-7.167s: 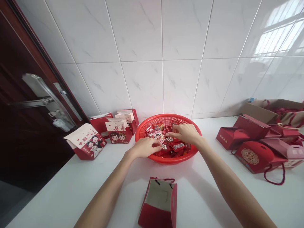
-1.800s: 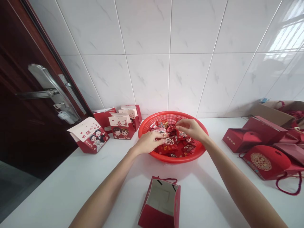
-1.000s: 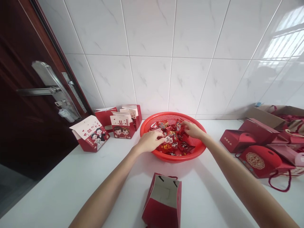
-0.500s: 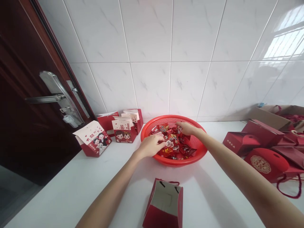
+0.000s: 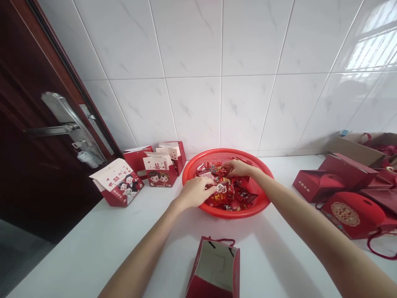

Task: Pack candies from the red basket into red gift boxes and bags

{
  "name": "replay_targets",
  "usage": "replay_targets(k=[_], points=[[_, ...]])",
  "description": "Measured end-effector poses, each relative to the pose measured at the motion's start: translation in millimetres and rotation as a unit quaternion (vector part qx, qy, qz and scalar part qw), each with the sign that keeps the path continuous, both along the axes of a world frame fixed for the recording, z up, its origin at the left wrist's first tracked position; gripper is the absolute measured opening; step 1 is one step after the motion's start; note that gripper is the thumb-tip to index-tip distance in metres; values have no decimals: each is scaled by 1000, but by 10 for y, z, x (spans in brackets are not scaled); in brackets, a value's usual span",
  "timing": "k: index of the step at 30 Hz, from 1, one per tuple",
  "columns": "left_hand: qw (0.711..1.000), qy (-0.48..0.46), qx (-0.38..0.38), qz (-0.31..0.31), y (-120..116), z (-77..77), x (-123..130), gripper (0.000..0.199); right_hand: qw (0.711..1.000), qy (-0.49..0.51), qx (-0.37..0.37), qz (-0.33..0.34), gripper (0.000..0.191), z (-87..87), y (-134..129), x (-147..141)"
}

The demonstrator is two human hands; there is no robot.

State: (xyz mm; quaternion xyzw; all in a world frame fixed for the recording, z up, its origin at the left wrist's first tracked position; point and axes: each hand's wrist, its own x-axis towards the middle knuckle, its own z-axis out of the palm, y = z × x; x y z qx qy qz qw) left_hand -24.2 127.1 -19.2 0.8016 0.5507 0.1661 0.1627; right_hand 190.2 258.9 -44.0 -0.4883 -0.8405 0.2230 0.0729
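Note:
A red plastic basket [image 5: 228,215] holds a heap of red wrapped packets [image 5: 221,190]. Over its left part lies my left hand [image 5: 195,191], thumb and fingers bent around or over a packet that I cannot make out. My right hand [image 5: 237,169] reaches into the back of the heap with fingers bent down among the packets; whether it grips one is hidden. In front of the basket, near the bottom edge of the view, stands an open red box [image 5: 215,265] with a dark red cord handle and a bare inside.
At the left stand several closed red and white boxes [image 5: 119,182] with cartoon figures. Several red boxes [image 5: 347,213] lie at the right, before a cardboard carton [image 5: 350,147]. A tiled wall [image 5: 192,111] rises behind, and a dark door [image 5: 27,165] is at the left.
My right hand has shifted slightly left within the basket, its fingers now bent down over the packets. My left hand has barely moved. The view has shifted a little.

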Motion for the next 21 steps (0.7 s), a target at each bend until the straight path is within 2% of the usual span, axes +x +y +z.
replay_targets(k=[3, 8, 10, 15, 18, 21], points=[[1000, -8, 3, -1, -3, -4, -4, 31, 999, 45, -10, 25, 51, -37, -8, -59], [1000, -27, 13, 2, -3, -23, -5, 30, 987, 152, -24, 37, 11, -24, 5, -81], [998, -53, 20, 14, 18, -43, -10, 29, 975, 218, -22, 35, 17, 38, -5, -57], [979, -196, 38, 28, 113, -111, -44, 31, 926, 360, -63, 90, 45, 217, -130, -27], [954, -299, 18, 15, 163, -140, -69, 27, 885, 427, -127, 138, 42, 269, -211, -33], [926, -376, -21, -5, 191, -147, -82, 32, 840, 474, -191, 181, 37, 300, -259, -37]])
